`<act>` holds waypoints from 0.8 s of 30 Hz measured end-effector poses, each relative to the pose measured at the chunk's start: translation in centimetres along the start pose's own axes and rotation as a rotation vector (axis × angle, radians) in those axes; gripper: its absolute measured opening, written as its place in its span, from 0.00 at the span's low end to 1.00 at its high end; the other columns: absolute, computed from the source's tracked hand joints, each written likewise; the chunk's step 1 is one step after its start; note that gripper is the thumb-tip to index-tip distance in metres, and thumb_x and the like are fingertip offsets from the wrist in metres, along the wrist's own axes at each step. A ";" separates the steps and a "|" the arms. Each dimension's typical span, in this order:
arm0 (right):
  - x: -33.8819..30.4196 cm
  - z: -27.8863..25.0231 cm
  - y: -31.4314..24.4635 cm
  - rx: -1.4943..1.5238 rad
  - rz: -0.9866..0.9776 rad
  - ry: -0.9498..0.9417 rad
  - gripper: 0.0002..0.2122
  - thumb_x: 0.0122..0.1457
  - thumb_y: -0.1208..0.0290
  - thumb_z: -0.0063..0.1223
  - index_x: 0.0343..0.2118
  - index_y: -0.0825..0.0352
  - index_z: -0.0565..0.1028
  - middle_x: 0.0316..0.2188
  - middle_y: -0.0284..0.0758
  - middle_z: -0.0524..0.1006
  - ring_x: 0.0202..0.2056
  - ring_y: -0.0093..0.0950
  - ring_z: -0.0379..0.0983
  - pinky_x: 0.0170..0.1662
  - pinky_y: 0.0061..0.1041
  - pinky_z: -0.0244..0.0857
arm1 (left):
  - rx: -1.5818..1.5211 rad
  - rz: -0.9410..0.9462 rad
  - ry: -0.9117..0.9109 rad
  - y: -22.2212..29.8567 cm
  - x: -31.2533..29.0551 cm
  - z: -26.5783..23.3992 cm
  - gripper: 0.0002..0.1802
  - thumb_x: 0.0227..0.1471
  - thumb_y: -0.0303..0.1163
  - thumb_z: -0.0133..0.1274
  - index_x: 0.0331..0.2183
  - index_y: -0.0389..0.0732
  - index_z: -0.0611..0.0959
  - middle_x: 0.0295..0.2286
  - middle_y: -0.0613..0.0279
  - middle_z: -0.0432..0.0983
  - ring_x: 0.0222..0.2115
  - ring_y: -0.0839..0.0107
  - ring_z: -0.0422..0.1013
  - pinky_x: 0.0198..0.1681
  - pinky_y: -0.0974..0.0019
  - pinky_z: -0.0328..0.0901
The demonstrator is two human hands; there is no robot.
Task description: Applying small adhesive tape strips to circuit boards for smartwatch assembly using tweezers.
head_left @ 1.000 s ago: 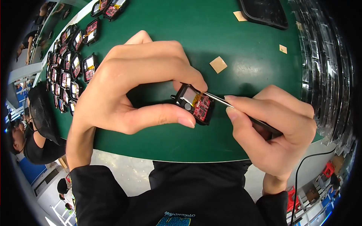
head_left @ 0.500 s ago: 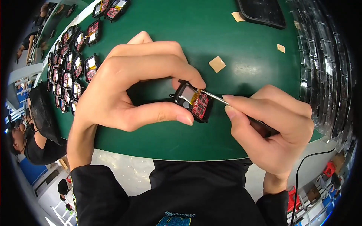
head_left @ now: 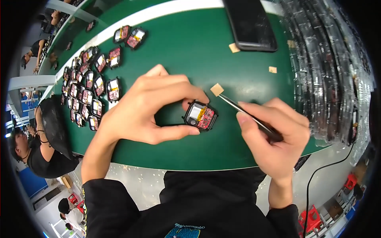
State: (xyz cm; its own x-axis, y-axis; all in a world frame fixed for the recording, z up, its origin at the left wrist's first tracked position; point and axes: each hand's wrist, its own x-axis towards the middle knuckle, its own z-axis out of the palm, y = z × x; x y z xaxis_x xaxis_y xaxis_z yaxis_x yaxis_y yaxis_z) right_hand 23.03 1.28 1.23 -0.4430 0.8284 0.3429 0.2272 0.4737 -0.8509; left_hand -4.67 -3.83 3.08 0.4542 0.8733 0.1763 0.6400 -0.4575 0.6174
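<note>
My left hand (head_left: 147,107) grips a small black watch-like case (head_left: 201,115) by its edges, between thumb and fingers. The case's open side faces up, showing a red circuit board, a silvery-white block and yellow tape. In my right hand (head_left: 278,137) is a pair of tweezers (head_left: 254,118), with dark grips and a slim metal end pointing up and left. Its tip meets the lower corner of a tan square piece (head_left: 216,89) above the case. I cannot tell whether the tweezers pinch it or only touch it.
Several similar open cases (head_left: 85,95) crowd the green table's left side. A black phone-like slab (head_left: 254,25) lies at the far right, near two more tan pieces (head_left: 272,70). Clear plastic trays (head_left: 321,75) line the right edge. Another person (head_left: 49,142) sits at the left.
The tweezers' tip has left the case's upper edge and moved to the tan square. My view has shifted, bringing more of the far table into sight. My left hand keeps its hold.
</note>
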 end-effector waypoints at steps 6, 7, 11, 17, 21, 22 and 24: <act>0.0 -0.2 0.0 0.060 -0.019 0.065 0.10 0.53 0.84 0.71 0.40 0.70 0.88 0.20 0.30 0.76 0.15 0.16 0.63 0.19 0.22 0.54 | 0.048 0.024 -0.010 0.7 0.9 -0.2 0.30 0.38 0.39 0.82 0.45 0.41 0.90 0.32 0.69 0.84 0.31 0.71 0.76 0.40 0.64 0.60; -0.1 -0.4 -0.2 0.077 -0.011 0.052 0.10 0.54 0.83 0.71 0.39 0.70 0.88 0.21 0.30 0.76 0.16 0.17 0.65 0.20 0.23 0.56 | 0.034 0.009 0.012 0.7 0.9 0.1 0.30 0.37 0.39 0.83 0.44 0.42 0.90 0.30 0.70 0.82 0.30 0.72 0.76 0.39 0.64 0.60; -0.7 -0.7 -0.5 0.129 -0.014 0.037 0.07 0.59 0.78 0.68 0.40 0.69 0.86 0.26 0.35 0.77 0.21 0.30 0.74 0.25 0.31 0.67 | 0.014 -0.131 0.056 1.6 0.6 -0.2 0.27 0.37 0.36 0.83 0.42 0.43 0.90 0.26 0.72 0.76 0.26 0.74 0.67 0.35 0.67 0.60; -1.3 0.5 0.1 0.221 -0.109 0.067 0.09 0.60 0.78 0.68 0.42 0.71 0.87 0.25 0.36 0.78 0.19 0.28 0.73 0.24 0.30 0.67 | -0.287 -0.181 0.309 2.0 2.0 -2.9 0.31 0.31 0.35 0.84 0.39 0.35 0.89 0.30 0.66 0.80 0.25 0.80 0.68 0.30 0.73 0.61; -1.5 -0.1 1.1 0.203 -0.098 0.071 0.08 0.61 0.76 0.66 0.41 0.71 0.87 0.26 0.38 0.78 0.22 0.34 0.77 0.27 0.35 0.70 | -0.349 0.112 0.301 5.5 12.6 -3.6 0.31 0.33 0.36 0.83 0.40 0.35 0.88 0.33 0.65 0.83 0.27 0.82 0.69 0.29 0.74 0.61; -1.5 -0.2 1.5 0.199 -0.100 0.082 0.08 0.61 0.76 0.66 0.41 0.71 0.87 0.26 0.38 0.78 0.22 0.34 0.77 0.27 0.35 0.70 | -0.342 0.152 0.283 7.0 16.0 -3.4 0.30 0.34 0.36 0.83 0.40 0.35 0.88 0.33 0.65 0.83 0.27 0.82 0.69 0.29 0.74 0.61; -1.3 -0.2 1.4 0.189 -0.141 0.067 0.08 0.61 0.76 0.65 0.41 0.72 0.87 0.27 0.40 0.79 0.24 0.37 0.79 0.29 0.37 0.72 | -0.196 0.269 0.214 9.5 21.6 -4.1 0.29 0.38 0.38 0.82 0.41 0.36 0.88 0.32 0.68 0.82 0.26 0.83 0.68 0.29 0.74 0.62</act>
State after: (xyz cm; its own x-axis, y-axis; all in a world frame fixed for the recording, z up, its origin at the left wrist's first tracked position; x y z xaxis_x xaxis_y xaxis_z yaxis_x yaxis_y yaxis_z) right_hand 24.06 0.89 -0.31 -0.3986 0.7791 0.4838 -0.0019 0.5268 -0.8500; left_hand 8.73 11.35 15.88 0.4368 0.7509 0.4953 0.3759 -0.6526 0.6579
